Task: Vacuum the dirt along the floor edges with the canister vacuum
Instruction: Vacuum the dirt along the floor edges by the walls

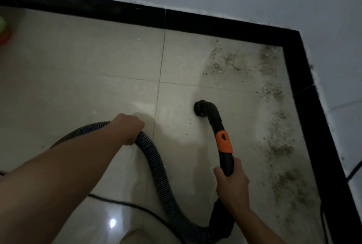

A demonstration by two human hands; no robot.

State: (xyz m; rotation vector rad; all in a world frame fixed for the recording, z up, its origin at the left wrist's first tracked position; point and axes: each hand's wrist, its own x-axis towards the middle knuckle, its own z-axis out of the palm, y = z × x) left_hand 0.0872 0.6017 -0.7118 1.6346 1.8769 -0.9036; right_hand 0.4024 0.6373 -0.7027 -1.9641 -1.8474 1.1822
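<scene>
Lying mostly uncollected along the right edge and far-right corner of the floor, the dirt is left apart from the vacuum nozzle, whose handle is clasped by the right hand and hose gripped by the left hand, the job judged barely begun.

- Left hand, knuckles up at the end of an outstretched bare arm, curls around the hose.
- Right hand wraps the wand handle.

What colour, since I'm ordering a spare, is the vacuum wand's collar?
The collar is orange; head view.
</scene>
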